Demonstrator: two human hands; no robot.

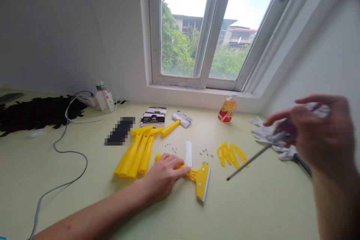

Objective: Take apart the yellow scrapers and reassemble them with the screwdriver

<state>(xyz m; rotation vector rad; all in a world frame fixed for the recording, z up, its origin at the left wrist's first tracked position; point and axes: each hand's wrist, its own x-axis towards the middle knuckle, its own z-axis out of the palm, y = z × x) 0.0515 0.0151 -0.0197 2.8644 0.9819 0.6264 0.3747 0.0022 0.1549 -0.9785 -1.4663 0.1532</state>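
Observation:
My left hand (168, 175) is closed around the handle of a yellow scraper (201, 183) that lies on the table, its metal blade edge facing right. Raised at the right, my right hand (323, 135) grips a screwdriver (250, 162) with a purple and clear handle; the shaft slants down to the left, its tip apart from the scraper. Just beyond the scraper are a white strip (188, 153), small screws (206, 152) and several nuts (174, 149). Yellow curved plates (231, 153) lie between the scraper and my right hand.
Yellow handles (137, 153) are piled left of my left hand, near packaged items (153, 119). A drink bottle (228, 108) stands below the window. White gloves (261, 135) lie behind my right hand. A grey cable (70, 153) and a black heap (39, 112) occupy the left.

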